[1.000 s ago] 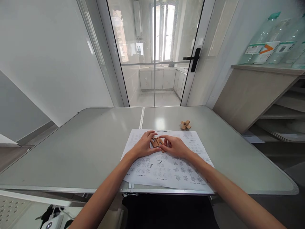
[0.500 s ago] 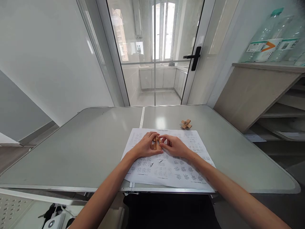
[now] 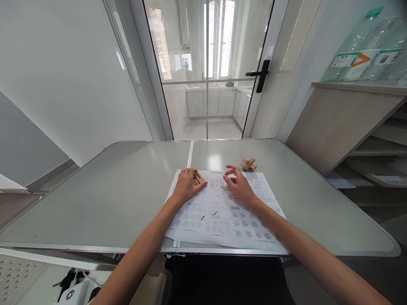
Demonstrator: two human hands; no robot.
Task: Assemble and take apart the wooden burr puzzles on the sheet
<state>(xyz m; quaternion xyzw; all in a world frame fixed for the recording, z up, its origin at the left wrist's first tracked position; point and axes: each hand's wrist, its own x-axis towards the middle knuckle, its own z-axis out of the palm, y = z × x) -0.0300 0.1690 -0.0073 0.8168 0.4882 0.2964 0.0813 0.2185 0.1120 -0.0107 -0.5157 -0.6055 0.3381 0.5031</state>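
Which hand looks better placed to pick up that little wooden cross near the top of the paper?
Probably the right hand: it is open, seemingly empty, and nearer the wooden cross. The left hand is farther away, resting on wooden pieces.

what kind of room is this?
Probably a flat or small office: a folding table faces a glass door onto a balcony with cabinets, and a shelf unit holds bottles.

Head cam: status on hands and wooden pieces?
Left hand holds wooden pieces on the printed sheet. Right hand open, empty. Assembled wooden cross beyond the sheet, untouched.
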